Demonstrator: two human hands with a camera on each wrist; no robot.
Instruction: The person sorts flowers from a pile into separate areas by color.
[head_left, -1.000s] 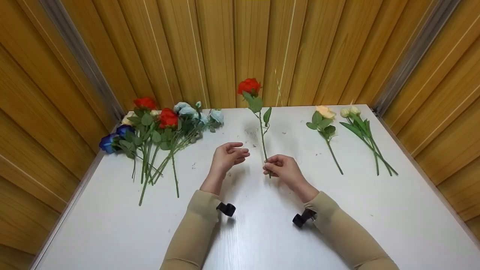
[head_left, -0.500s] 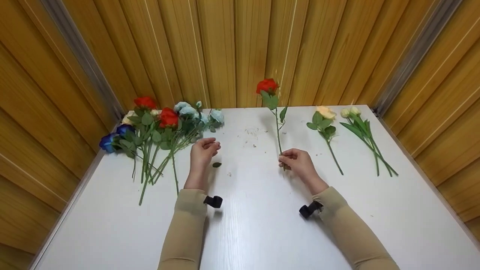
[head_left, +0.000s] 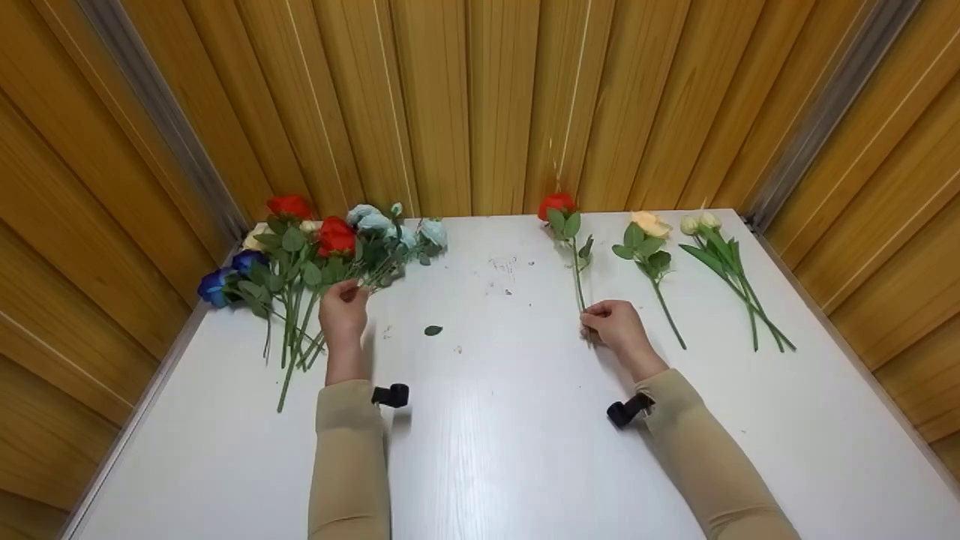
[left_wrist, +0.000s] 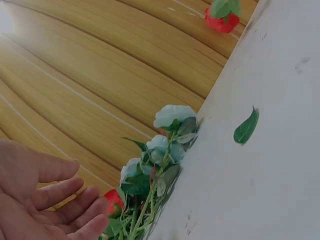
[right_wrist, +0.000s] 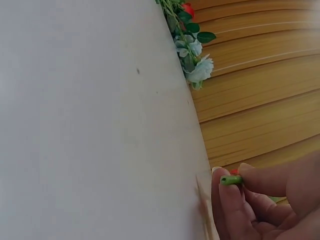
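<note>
My right hand [head_left: 621, 328] pinches a red rose [head_left: 557, 205] low on its stem, between thumb and fingers. The bloom points toward the back wall, close over the table's far edge. In the right wrist view the cut stem end [right_wrist: 230, 180] pokes out past the fingertips. My left hand [head_left: 344, 321] is over the flower pile at the left, its fingers loosely bent around nothing in the left wrist view. Just ahead of it are a red rose [head_left: 337, 235] and pale blue flowers [head_left: 373, 220], their stems partly hidden by the hand.
Blue roses [head_left: 217, 287] and another red rose [head_left: 289, 205] belong to the left pile. Right of my right hand lie a peach rose [head_left: 651, 225] and white tulips [head_left: 709, 223]. A loose leaf [head_left: 433, 330] lies mid-table. Wooden panels [head_left: 435, 97] wall in the back.
The right hand has carried the red rose rightward and lowered its bloom toward the table. The left hand has moved left to the pile, and a loose leaf now shows on the table.
</note>
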